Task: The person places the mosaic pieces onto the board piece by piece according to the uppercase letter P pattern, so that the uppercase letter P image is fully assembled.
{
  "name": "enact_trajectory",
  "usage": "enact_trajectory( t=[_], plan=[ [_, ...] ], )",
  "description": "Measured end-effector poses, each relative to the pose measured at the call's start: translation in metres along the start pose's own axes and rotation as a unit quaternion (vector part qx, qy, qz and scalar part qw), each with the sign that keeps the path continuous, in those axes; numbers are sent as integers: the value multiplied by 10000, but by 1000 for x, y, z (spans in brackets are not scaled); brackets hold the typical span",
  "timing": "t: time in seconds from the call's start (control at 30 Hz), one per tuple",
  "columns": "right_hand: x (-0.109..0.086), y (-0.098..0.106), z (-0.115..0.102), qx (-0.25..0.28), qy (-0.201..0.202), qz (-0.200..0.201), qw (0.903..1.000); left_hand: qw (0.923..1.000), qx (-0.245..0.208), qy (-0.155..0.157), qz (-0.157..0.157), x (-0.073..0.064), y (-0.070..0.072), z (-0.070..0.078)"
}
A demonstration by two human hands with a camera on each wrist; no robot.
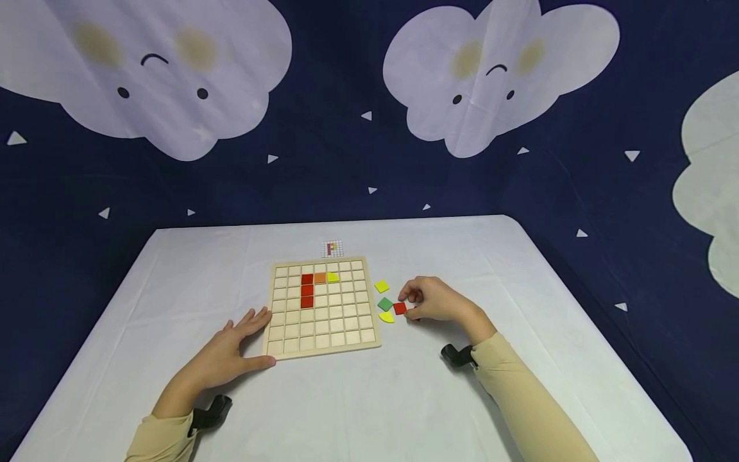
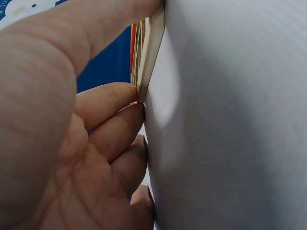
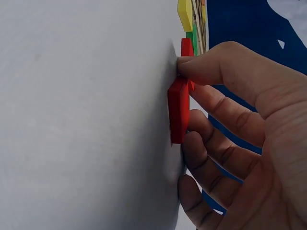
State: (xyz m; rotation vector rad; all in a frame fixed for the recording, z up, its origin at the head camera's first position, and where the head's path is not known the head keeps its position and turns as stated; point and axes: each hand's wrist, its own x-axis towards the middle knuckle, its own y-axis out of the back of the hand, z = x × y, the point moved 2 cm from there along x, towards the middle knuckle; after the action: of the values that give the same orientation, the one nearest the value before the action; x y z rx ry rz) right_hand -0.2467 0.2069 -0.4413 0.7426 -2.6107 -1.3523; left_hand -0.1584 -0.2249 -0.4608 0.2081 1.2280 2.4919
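Note:
A wooden grid board (image 1: 323,330) lies on the table, with several coloured tiles in its cells. The left hand (image 1: 228,353) rests at the board's left edge, thumb and fingers spread around its lower left corner; the left wrist view shows fingertips touching the board's rim (image 2: 152,52). To the right of the board, the right hand (image 1: 435,300) has its thumb and index finger at a red square tile (image 1: 400,308), seemingly pinching it. Another red tile (image 3: 178,110) lies under that hand, close to the thumb. The thumb hides part of both tiles.
Beside the board's right edge lie a yellow square tile (image 1: 382,287), a green square tile (image 1: 385,304) and a yellow quarter-round tile (image 1: 386,317). A small pattern card (image 1: 332,249) sits behind the board. A dark cloud-print cloth (image 1: 335,160) hangs beyond the white table (image 1: 369,410).

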Motion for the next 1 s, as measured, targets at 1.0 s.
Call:
enact_trajectory(
  t=[1.0],
  plan=[
    [2, 6, 4, -54, -9, 302, 9995, 10000, -42, 53, 25, 0, -1, 0]
  ],
)
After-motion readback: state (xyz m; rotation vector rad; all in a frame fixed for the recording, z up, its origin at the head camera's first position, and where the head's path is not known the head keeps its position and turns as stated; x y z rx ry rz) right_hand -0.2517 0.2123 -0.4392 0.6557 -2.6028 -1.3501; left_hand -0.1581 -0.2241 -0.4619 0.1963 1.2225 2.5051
